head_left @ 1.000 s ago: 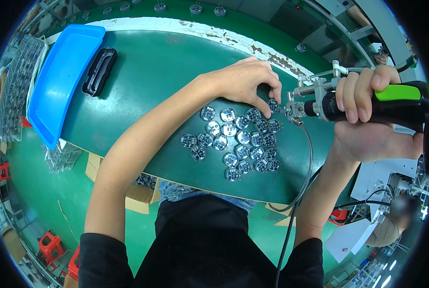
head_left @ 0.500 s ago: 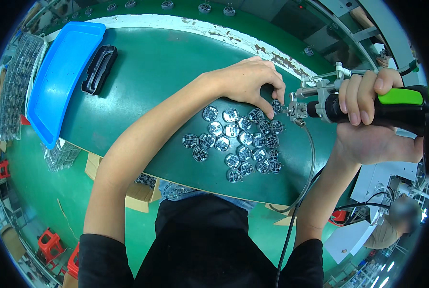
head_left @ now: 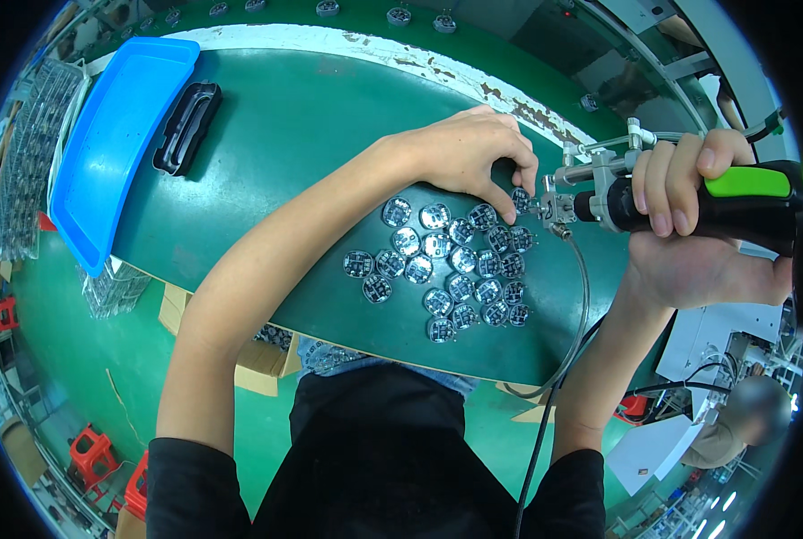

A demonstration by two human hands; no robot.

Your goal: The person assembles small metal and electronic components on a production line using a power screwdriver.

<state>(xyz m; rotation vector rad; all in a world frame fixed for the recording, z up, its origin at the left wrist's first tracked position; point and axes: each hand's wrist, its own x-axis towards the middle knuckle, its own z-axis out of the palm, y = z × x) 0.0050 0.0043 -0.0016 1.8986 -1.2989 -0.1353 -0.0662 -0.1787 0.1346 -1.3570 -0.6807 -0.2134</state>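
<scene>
My left hand (head_left: 473, 153) reaches across the green table, thumb and fingers closed around a small round circuit-board part (head_left: 521, 199). My right hand (head_left: 689, 207) wraps a black hand-held tool (head_left: 734, 211) with a green panel and a metal valve-like head (head_left: 560, 207). The thin tip of that head meets the part between my left fingers; the exact contact is too small to make out. Just below my left hand, several similar round silvery parts (head_left: 436, 244) lie in loose rows. A grey hose (head_left: 586, 296) hangs from the tool head.
At the left are a blue tray (head_left: 118, 135) and a black moulded case (head_left: 186, 130). Behind the worn white ledge (head_left: 365, 40), a green belt (head_left: 500, 45) carries more round parts. A carton (head_left: 259, 370) stands below the table edge; another person (head_left: 752, 413) is at far right.
The round parts on the belt at the back have shifted to the right. My two hands, the held part and the tool stay nearly where they were.
</scene>
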